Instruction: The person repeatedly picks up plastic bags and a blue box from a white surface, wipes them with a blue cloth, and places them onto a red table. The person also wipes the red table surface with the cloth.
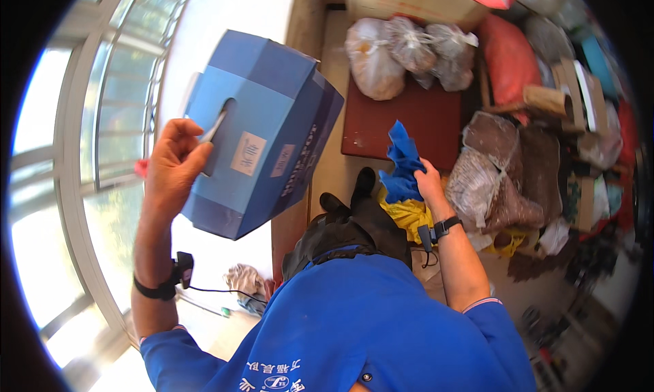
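My left hand (179, 170) is at the carry slot of a blue cardboard box (255, 106), its thumb and fingers closed on a pale strip at the opening. The box is tilted over the bright windowsill and bears printed writing; whether it touches the sill I cannot tell. A crumpled blue cloth (401, 170) is bunched in my right hand (431, 185), out to the right of my legs. Beneath that hand lies a yellow plastic bag (409, 216).
White windowsill (235, 9) and barred windows (127, 101) run along the left. Knotted plastic bags (375, 60) sit on a dark red board (403, 121) ahead. Filled clear bags (475, 182), a red sack (508, 55) and cardboard crowd the right. Rags (245, 279) lie on the sill.
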The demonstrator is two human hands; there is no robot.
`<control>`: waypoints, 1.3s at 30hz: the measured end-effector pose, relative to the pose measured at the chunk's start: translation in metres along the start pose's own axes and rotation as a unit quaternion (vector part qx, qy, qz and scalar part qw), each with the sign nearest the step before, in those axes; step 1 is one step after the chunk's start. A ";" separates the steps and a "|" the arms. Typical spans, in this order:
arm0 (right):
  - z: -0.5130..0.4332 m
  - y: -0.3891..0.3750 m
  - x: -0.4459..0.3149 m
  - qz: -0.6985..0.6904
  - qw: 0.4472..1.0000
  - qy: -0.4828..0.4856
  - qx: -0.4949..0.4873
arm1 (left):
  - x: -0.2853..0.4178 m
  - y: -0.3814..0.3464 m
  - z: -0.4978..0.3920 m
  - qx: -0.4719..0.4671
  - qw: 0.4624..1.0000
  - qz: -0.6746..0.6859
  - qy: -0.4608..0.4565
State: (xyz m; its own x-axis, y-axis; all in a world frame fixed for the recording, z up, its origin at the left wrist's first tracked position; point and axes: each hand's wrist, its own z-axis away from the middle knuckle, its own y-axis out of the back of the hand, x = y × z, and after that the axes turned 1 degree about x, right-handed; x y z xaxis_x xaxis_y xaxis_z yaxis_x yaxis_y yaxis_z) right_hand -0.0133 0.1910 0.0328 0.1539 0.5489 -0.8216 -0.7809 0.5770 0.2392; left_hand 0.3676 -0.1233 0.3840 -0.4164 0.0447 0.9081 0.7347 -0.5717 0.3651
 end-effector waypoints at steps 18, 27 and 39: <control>0.026 0.022 -0.155 0.096 0.932 0.284 0.203 | 0.025 -0.233 -0.118 -0.216 0.967 0.135 0.009; -0.029 0.052 -0.061 0.051 0.969 0.088 0.225 | 0.037 -0.215 -0.117 -0.244 0.961 0.131 0.016; -0.063 0.051 -0.138 0.262 0.948 0.152 0.101 | 0.043 -0.203 -0.108 -0.259 0.958 0.124 -0.013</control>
State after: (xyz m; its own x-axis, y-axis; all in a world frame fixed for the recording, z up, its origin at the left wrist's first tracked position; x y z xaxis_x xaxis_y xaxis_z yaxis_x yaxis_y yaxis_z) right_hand -0.1125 0.1061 0.1259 -0.4288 0.6105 -0.6659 -0.5653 0.3937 0.7249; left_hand 0.1429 -0.0941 0.3265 -0.2444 -0.1283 0.9612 0.4425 -0.8967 -0.0071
